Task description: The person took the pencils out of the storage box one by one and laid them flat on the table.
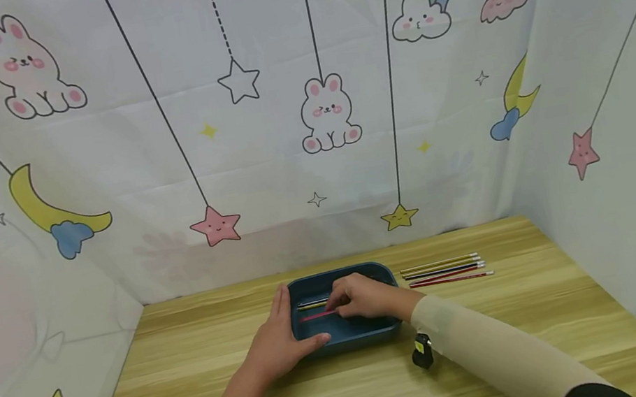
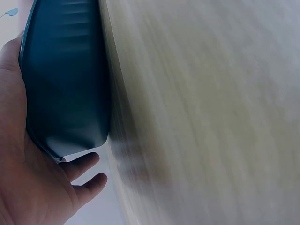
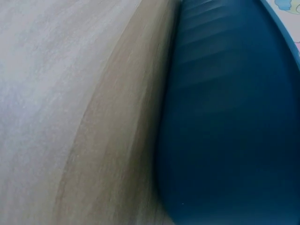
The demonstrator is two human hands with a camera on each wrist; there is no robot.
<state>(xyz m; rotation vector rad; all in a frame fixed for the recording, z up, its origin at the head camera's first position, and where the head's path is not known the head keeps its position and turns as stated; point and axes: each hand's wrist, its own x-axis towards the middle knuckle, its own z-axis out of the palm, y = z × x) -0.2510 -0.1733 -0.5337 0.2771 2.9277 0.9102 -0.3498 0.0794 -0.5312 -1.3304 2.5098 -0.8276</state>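
Observation:
A dark blue tray (image 1: 350, 343) with raised sides stands on the table. Against its left end rests my left hand (image 1: 275, 339), fingers straight along the side and thumb over the front left corner. The left wrist view shows this hand (image 2: 33, 183) beside the tray's ribbed outer wall (image 2: 70, 79). My right hand (image 1: 367, 297) reaches inside and pinches a red pencil (image 1: 315, 316) near its right part, which the fingers hide. Behind it in the tray lie a gold pencil (image 1: 310, 307) and a dark one (image 1: 311, 302). The right wrist view has only the tray wall (image 3: 225, 122) and tabletop.
Several pencils (image 1: 442, 270) with white ends lie side by side on the wooden table (image 1: 206, 360), right of the tray. A white cloth (image 1: 283, 183) printed with rabbits and stars hangs behind and at both sides of the table.

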